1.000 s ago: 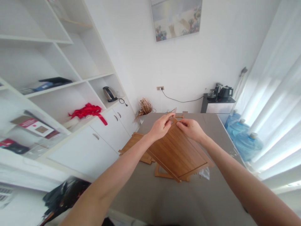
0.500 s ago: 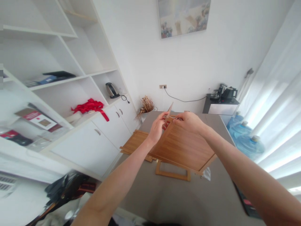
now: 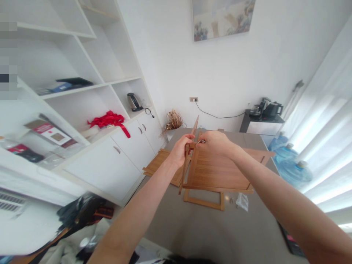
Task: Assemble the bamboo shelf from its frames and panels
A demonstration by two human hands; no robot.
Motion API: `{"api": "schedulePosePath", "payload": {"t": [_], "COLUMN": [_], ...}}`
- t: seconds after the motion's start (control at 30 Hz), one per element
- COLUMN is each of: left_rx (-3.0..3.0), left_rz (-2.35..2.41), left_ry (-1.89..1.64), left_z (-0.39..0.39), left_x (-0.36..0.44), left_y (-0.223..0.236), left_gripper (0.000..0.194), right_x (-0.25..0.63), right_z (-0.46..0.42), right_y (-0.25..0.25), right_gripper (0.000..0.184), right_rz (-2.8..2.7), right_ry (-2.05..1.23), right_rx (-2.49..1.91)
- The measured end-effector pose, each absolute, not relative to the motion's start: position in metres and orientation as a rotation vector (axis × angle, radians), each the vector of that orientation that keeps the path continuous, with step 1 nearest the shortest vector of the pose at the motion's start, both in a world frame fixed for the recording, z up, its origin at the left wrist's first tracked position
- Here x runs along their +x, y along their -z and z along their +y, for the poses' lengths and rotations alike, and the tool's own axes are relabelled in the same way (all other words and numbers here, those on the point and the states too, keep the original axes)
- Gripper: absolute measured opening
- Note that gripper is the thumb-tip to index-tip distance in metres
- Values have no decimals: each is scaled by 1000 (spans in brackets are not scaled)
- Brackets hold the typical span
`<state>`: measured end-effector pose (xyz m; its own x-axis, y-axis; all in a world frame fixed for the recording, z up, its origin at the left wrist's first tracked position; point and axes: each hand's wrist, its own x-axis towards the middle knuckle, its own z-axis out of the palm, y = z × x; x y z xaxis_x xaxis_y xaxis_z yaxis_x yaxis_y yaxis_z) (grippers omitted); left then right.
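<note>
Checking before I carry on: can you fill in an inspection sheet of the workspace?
Surface: flat grey tabletop, partly covered.
Items in work: large brown wooden panel at the hands; small brown wooden frame lying flat.
Clutter: crumpled clear plastic bag.
Hands: left hand grips narrow brown wooden strip by the panel; right hand holds small silvery metal piece.
Cables: thin black cable along the white wall.
Surroundings: blue plastic water bottles right of the tabletop.
</note>
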<state>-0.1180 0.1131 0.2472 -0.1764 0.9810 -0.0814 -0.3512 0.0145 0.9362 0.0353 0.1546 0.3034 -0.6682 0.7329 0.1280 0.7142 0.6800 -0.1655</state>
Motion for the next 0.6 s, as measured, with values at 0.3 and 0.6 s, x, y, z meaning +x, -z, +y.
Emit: {"api": "schedulePosePath", "payload": {"t": [0.3, 0.6], "left_rx": [658, 550], "left_rz": [1012, 930], "left_ry": [-1612, -1756], "left_z": [106, 94], "left_x": [-120, -127], "left_y": [-241, -235], "left_gripper": [21, 21], "right_x": [23, 91], "right_z": [138, 94], "right_y": [-305, -190], "right_gripper": [26, 28], "right_rz": [-2553, -2167], "right_ry": [-68, -1361], "right_rx": [-1185, -1114]}}
